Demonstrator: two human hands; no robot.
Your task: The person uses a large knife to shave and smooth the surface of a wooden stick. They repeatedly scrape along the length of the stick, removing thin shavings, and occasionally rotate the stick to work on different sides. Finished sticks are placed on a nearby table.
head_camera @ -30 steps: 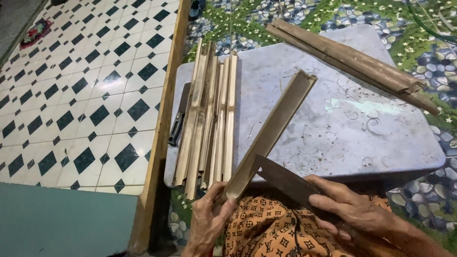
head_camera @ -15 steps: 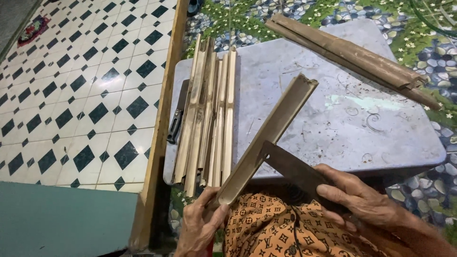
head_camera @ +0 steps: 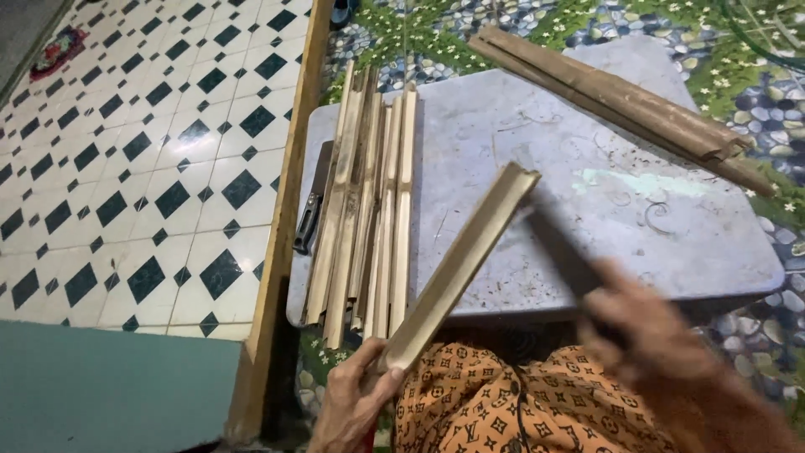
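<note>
bamboo strip held over grey table

bamboo strip, pale, trough-shaped, slanting up to the right above table; lower end gripped by left hand, thumb on top. right hand blurred, closed on dark blade just right of the strip. 1 stack of split strips lies on the table's left part. black knife at its left edge. brown stalks across the far right corner. orange patterned cloth below.
</note>
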